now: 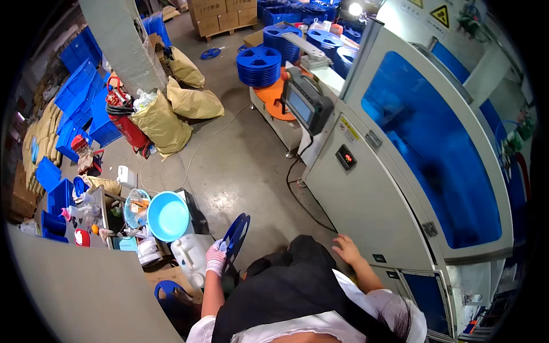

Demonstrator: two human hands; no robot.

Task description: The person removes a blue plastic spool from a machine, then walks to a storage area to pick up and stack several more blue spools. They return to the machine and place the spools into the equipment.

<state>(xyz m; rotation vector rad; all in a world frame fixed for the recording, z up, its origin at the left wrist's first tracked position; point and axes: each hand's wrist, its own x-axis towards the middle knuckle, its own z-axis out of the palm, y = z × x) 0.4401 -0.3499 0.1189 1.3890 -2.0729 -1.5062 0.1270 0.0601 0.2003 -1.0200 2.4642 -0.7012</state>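
In the head view, the left hand (216,256), in a pink-and-white striped glove, is low in the frame, left of centre. Its fingers are closed on the near side of a blue reel (243,234), which stands on edge above the floor (223,154), its two discs seen almost edge-on. The right hand (345,250) is bare, at the lower right of centre. Its fingers are loosely spread with nothing in them, close to the pale machine (372,197); whether they touch it I cannot tell. A black apron (274,297) fills the lower middle.

The machine takes up the right side, with a large blue window (434,148) and a screen (300,106) mounted at its corner. A black cable (291,188) runs down to the floor beside it. At upper centre, a stack of blue reels (259,66) rests over an orange disc (274,103), next to a white tabletop (330,80).

Left of the gloved hand are a white jug (191,254) and a light blue tub (167,216). At upper left, yellowish sacks (166,126) and a red fire extinguisher (130,128) stand by a grey pillar (123,46).
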